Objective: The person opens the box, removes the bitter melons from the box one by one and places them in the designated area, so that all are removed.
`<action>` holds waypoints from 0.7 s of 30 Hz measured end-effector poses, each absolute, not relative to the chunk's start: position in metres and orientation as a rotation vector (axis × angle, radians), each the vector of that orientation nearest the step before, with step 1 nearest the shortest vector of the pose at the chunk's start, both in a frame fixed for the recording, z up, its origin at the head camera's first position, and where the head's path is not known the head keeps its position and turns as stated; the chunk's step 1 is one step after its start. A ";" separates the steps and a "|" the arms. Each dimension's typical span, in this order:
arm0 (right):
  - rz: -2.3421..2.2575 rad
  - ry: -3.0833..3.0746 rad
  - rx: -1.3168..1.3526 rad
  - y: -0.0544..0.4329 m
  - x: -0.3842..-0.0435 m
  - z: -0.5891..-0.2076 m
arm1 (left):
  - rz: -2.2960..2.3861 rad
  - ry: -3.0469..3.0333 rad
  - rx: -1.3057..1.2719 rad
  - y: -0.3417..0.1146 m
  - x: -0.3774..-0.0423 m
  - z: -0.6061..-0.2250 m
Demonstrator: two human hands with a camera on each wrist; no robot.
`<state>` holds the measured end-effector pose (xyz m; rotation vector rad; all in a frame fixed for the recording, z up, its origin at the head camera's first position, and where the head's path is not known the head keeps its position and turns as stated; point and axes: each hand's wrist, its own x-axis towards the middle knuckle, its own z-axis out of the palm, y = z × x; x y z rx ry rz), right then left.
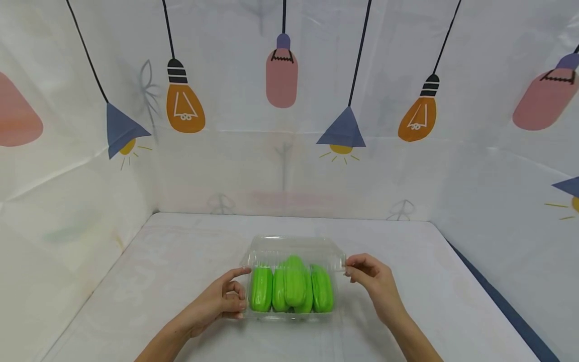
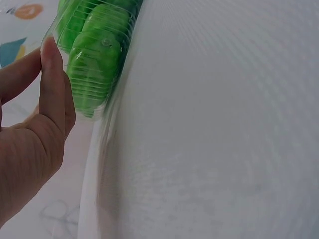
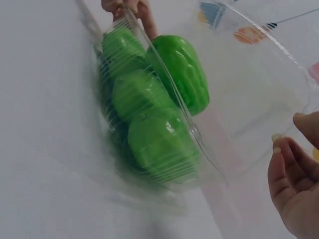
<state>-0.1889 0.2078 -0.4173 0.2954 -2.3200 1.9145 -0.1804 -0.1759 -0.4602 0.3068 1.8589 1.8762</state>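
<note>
A clear plastic clamshell box stands on the table with its hinged lid raised at the back. Inside lie several glossy green, ridged, elongated vegetable-like pieces; one piece sits on top of the others and sticks up above the rim. At the box's left side, my left hand pinches the rim, its index finger stretched along the edge. The left hand's fingers also show at the rim in the left wrist view. My right hand pinches the lid's right corner between thumb and fingers.
The white table reaches back to a pale fabric wall printed with hanging lamps and bulbs. More fabric closes off the left and right sides. A dark blue strip runs along the table's right edge.
</note>
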 end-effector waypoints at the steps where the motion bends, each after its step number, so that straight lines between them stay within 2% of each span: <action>1: 1.899 -2.316 0.304 0.208 -0.190 -0.416 | 1.875 1.859 0.313 -0.176 -0.180 -0.460; 21: 1.815 -2.238 0.451 0.206 -0.209 -0.401 | 1.873 1.847 0.290 -0.176 -0.180 -0.460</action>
